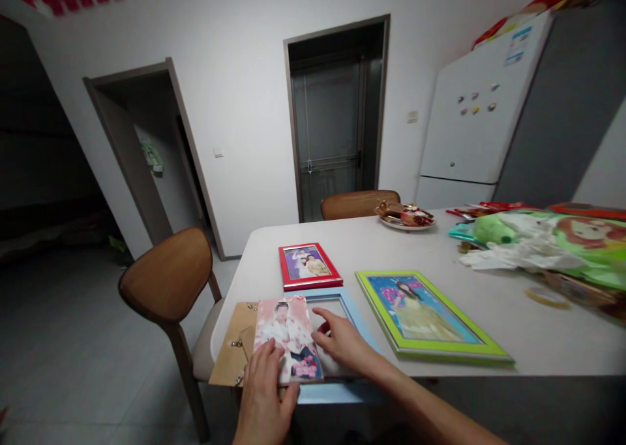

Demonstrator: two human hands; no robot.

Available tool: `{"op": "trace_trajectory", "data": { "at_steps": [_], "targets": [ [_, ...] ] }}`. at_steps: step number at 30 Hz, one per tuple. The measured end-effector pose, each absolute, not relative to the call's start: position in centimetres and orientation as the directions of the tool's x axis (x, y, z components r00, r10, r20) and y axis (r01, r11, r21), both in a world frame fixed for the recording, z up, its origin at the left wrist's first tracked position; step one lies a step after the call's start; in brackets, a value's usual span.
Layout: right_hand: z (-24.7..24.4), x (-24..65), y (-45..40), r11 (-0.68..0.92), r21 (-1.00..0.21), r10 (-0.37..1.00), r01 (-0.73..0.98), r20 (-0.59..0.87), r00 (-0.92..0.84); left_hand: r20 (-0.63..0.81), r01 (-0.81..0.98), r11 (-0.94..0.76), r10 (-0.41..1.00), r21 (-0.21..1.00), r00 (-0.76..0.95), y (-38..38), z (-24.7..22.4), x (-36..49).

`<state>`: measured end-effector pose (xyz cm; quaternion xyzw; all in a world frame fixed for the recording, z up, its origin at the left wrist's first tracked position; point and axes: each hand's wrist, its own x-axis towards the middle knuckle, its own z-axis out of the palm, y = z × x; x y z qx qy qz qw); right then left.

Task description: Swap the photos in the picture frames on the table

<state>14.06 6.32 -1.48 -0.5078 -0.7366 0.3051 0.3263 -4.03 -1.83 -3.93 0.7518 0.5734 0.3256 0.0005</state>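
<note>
A pink photo [288, 331] of a person in white lies partly over a brown backing board [235, 350] with metal clips and partly over a light blue picture frame [359, 327]. My left hand [267, 386] rests on the photo's lower left part, fingers laid along it and thumb spread out by the bottom edge. At the photo's right edge is my right hand [340, 340], its index finger stretched out over the blue frame's opening and its thumb near the photo. The thumb and index finger are apart.
Beyond the blue frame lies a red framed photo [310, 265]; to its right is a green framed photo [430, 318]. A plate [405, 223] with items, a tape roll [548, 298] and crumpled bags [591, 243] share the white table [337, 236]. A wooden chair [171, 275] stands at left.
</note>
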Motion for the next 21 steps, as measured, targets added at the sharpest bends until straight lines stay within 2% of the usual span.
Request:
{"op": "trace_trajectory", "data": {
  "at_steps": [5,7,9,11,12,14,15,17,18,21],
  "targets": [
    [-1.7,11.2,6.6,0.069,-0.977,0.976,0.203,0.024,-0.215,0.456,0.828,-0.387,0.871,0.405,0.184,-1.3,-4.2,-3.1],
    [-0.1,10.6,5.9,0.092,-0.996,0.972,0.015,0.086,-0.219,0.499,0.787,-0.418,0.851,0.455,0.164,-0.8,-3.5,-2.8],
    [1.8,10.5,5.1,0.152,-0.98,0.957,-0.13,0.179,-0.23,0.549,0.698,-0.44,0.832,0.566,0.079,-0.3,-2.2,-2.5],
    [2.9,10.8,4.5,0.161,-0.969,0.956,-0.186,0.2,-0.216,0.54,0.542,-0.409,0.836,0.734,-0.1,0.1,-0.7,-2.0],
    [3.1,11.0,4.4,0.135,-0.974,0.968,-0.182,0.169,-0.186,0.491,0.426,-0.373,0.845,0.824,-0.21,0.2,0.0,-1.6],
    [2.7,11.5,4.4,0.009,-0.988,0.994,-0.155,0.025,-0.105,0.328,0.136,-0.299,0.865,0.945,-0.38,0.2,0.8,-0.6],
    [2.2,11.8,4.4,-0.064,-0.984,0.996,-0.166,-0.051,-0.079,0.247,-0.01,-0.276,0.877,0.961,-0.413,0.2,0.9,0.0],
    [1.4,12.5,4.7,-0.142,-0.958,0.989,-0.248,-0.126,-0.079,0.149,-0.224,-0.245,0.916,0.943,-0.372,0.0,0.5,1.2],
    [1.2,13.0,4.8,-0.134,-0.945,0.99,-0.3,-0.112,-0.09,0.132,-0.279,-0.229,0.936,0.933,-0.327,-0.1,0.1,1.6],
    [1.1,15.2,5.3,-0.051,-0.942,0.997,-0.331,-0.026,-0.079,0.108,-0.282,-0.182,0.96,0.942,-0.258,-0.2,-1.0,1.6]
  ]
}}
